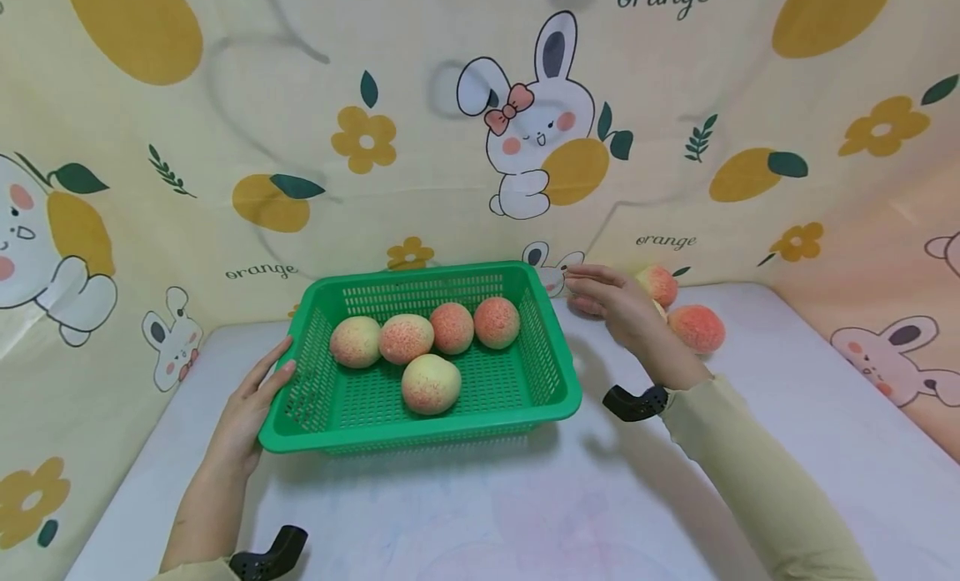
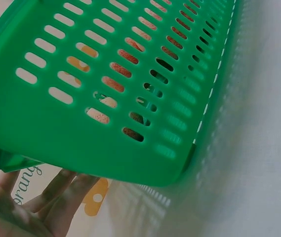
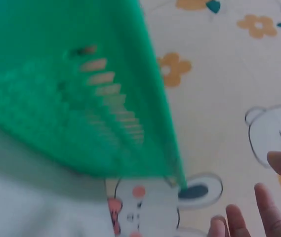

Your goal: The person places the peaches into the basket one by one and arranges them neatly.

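My left hand grips the left rim of a green plastic basket, its fingertips up at the edge. In the left wrist view, the fingers reach past the basket's slotted wall. Several peaches lie in the basket, four in a rough row behind a paler yellow peach. My right hand is raised beyond the basket's right end, apart from the rim, fingers extended and holding nothing. In the right wrist view, its fingers are spread beside the basket.
More peaches lie on the white table behind my right hand, among them a reddish peach. A printed cloth with rabbits and oranges hangs behind the table and along its sides. The basket casts a shadow on the table.
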`<state>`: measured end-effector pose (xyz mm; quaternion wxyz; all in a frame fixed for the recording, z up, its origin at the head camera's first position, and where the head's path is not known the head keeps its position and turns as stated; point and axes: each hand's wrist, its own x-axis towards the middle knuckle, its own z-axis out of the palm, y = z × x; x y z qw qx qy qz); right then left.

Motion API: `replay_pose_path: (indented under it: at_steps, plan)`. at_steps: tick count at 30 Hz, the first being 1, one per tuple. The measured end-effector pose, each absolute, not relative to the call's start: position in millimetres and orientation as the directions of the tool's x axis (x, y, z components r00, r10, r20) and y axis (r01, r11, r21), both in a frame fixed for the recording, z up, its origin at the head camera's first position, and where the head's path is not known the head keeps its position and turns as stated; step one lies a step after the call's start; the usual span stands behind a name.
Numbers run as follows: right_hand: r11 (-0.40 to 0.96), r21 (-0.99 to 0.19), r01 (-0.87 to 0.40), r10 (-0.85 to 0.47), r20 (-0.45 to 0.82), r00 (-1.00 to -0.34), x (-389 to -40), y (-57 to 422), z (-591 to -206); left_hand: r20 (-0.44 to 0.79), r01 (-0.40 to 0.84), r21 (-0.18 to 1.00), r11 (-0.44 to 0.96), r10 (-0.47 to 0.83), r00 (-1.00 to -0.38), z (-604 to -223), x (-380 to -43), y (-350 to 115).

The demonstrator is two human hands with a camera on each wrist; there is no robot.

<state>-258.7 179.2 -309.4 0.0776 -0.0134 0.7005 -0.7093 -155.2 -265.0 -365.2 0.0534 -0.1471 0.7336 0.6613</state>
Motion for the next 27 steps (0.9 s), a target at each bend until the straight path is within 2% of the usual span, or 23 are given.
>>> replay_pose_path:
  at_steps: [4,8,14,27]
  plan:
    - [0.08,-0.991,0.107,-0.056,-0.112,-0.992,-256.3,195.4,-312.2,-0.266,-0.279,0.957,0.078,-0.147,-0.953,-365.0,-155.0,-264.3]
    - [0.19,-0.98,0.052,-0.03,-0.059,-0.998,-254.4,211.3,-315.8,-0.259,-0.274,0.958,0.085,-0.152,-0.954,-364.6,-155.3,-264.2]
    - [0.21,-0.977,0.024,-0.034,-0.032,-0.999,-251.7,230.3,-323.5,-0.274,-0.291,0.952,0.098,-0.156,-0.949,-364.8,-155.5,-264.4]
    - [0.156,-0.978,0.141,0.037,-0.137,-0.99,-248.7,246.3,-336.7,-0.264,-0.281,0.955,0.09,-0.161,-0.951,-364.8,-154.8,-264.0]
